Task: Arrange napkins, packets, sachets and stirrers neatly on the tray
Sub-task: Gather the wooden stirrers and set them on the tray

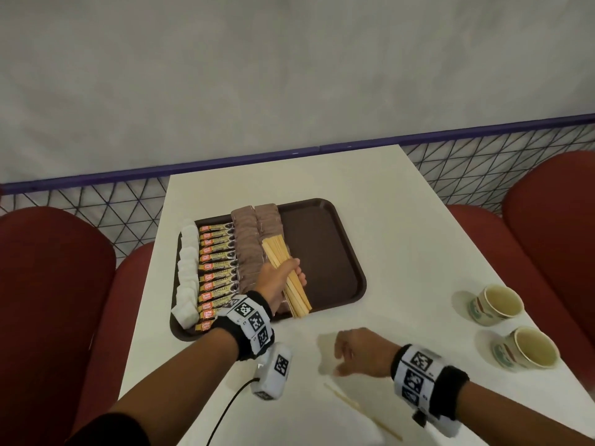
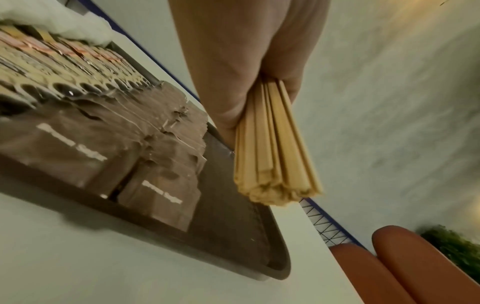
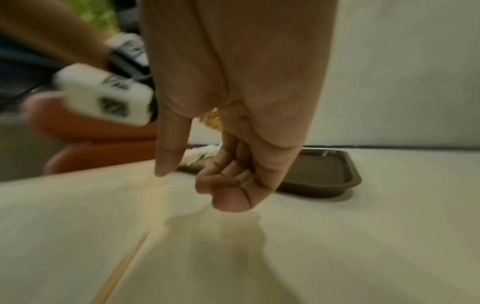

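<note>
Stirrers (image 2: 272,144) in left grip (image 1: 280,278) beside "Brown Sugar" sachets (image 2: 145,170).

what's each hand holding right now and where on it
The left hand grips the bundle of wooden stirrers around its middle, over the tray. The right hand holds nothing.

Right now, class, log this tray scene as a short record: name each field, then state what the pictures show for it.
Tray: brown tray on the white table
Left to right on tray: white napkins, coffee sachets, brown sugar packets
Bare part: right side of the tray
Left hand: grips a bundle of wooden stirrers above the tray
Right hand: above the table, fingers curled, holding nothing visible
Off tray: loose stirrers on the table; two paper cups
</note>
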A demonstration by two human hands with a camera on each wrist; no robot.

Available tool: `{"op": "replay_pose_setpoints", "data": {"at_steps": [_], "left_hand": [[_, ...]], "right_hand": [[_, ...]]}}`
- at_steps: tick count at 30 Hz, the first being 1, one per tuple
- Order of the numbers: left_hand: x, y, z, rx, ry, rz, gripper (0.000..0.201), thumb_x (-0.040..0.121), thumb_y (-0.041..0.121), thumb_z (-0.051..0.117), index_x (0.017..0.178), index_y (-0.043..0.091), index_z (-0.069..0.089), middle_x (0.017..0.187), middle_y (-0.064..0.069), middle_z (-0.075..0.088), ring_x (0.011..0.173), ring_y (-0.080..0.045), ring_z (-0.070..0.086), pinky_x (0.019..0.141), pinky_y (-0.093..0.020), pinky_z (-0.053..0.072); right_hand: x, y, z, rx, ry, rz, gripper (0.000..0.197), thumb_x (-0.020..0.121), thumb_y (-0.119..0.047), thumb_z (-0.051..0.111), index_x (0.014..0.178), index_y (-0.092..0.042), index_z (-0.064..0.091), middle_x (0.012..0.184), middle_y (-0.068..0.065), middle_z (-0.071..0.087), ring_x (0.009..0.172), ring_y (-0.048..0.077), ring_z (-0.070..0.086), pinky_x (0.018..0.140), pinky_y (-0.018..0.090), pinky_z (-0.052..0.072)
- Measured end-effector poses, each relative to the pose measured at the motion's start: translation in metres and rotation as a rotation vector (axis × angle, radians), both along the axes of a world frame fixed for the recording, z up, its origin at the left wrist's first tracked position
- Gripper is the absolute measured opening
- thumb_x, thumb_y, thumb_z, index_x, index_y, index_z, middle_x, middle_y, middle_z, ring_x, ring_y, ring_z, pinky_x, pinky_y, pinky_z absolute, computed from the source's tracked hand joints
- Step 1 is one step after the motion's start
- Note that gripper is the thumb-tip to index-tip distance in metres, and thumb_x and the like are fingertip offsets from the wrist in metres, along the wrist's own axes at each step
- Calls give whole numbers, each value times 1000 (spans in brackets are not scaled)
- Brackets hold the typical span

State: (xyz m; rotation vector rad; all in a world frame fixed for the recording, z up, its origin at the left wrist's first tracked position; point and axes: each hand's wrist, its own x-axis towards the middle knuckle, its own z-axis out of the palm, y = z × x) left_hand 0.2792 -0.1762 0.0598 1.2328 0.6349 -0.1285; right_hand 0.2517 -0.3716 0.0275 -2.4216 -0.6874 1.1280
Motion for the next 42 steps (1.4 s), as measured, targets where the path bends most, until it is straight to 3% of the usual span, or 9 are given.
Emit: {"op": "replay_pose_setpoints", "data": {"at_steps": [9, 13, 16, 20, 23, 27, 32, 39, 42], "left_hand": [[-20, 11, -8, -10, 19, -4, 10, 92, 8, 55, 82, 7, 55, 64, -5, 55, 59, -16, 58, 65, -31, 54], [-28, 10, -14, -41, 31, 9, 10, 91, 6, 55, 81, 8, 55, 64, -5, 55, 55, -13, 59, 62, -29, 55], [-32, 11, -16, -64, 36, 38, 11, 91, 4, 55, 80, 8, 56, 64, -5, 55, 53, -11, 60, 58, -28, 56], [-34, 13, -20, -100, 26, 53, 12, 91, 4, 54, 80, 9, 55, 65, -5, 56, 59, -15, 60, 64, -31, 55], [-34, 17, -23, -122, 32, 66, 11, 91, 6, 55, 81, 10, 54, 68, -5, 56, 65, -17, 59, 69, -32, 53], [-30, 16, -26, -121, 31, 78, 12, 91, 6, 54, 81, 8, 56, 69, -6, 60, 69, -18, 61, 71, -33, 52], [-18, 9, -28, -156, 40, 43, 7, 92, 8, 53, 93, 5, 59, 83, -10, 66, 80, -20, 66, 73, -31, 54], [4, 1, -33, -178, 55, 47, 11, 92, 7, 52, 100, 2, 59, 75, -12, 69, 63, -19, 69, 59, -30, 55], [15, -2, -40, -106, 69, 70, 12, 91, 3, 53, 100, 2, 59, 86, -16, 65, 71, -25, 66, 62, -32, 55]], "right_hand": [[-57, -4, -22, -231, -191, 249, 33, 87, -16, 46, 117, -2, 48, 129, 17, 45, 121, 27, 40, 93, 36, 39], [-52, 4, -25, -263, -332, 343, 30, 82, -7, 46, 111, 0, 53, 123, 18, 50, 118, 29, 43, 90, 37, 42], [-42, 9, -27, -278, -368, 299, 29, 47, -22, 75, 70, -7, 65, 80, 11, 65, 80, 27, 62, 63, 25, 51], [-20, 19, -24, -123, -348, 94, 19, 77, -10, 54, 94, -4, 59, 102, 17, 59, 101, 30, 55, 73, 32, 38], [10, 26, -1, 163, -349, -267, 18, 76, -15, 61, 67, -25, 49, 78, 0, 57, 80, 20, 56, 69, 24, 38], [53, 45, 27, 478, -197, -599, 22, 76, -7, 65, 65, -23, 55, 63, -4, 59, 60, 13, 56, 66, 24, 49], [79, 72, 36, 606, 6, -650, 12, 82, -3, 63, 75, -12, 61, 68, 2, 61, 56, 11, 57, 56, 19, 52], [92, 88, 17, 494, -100, -661, 7, 81, -7, 65, 76, -11, 65, 69, 3, 64, 54, 10, 57, 62, 19, 51], [99, 86, 12, 498, -95, -661, 9, 83, -10, 63, 87, -7, 71, 80, 5, 67, 71, 12, 60, 63, 11, 45]]}}
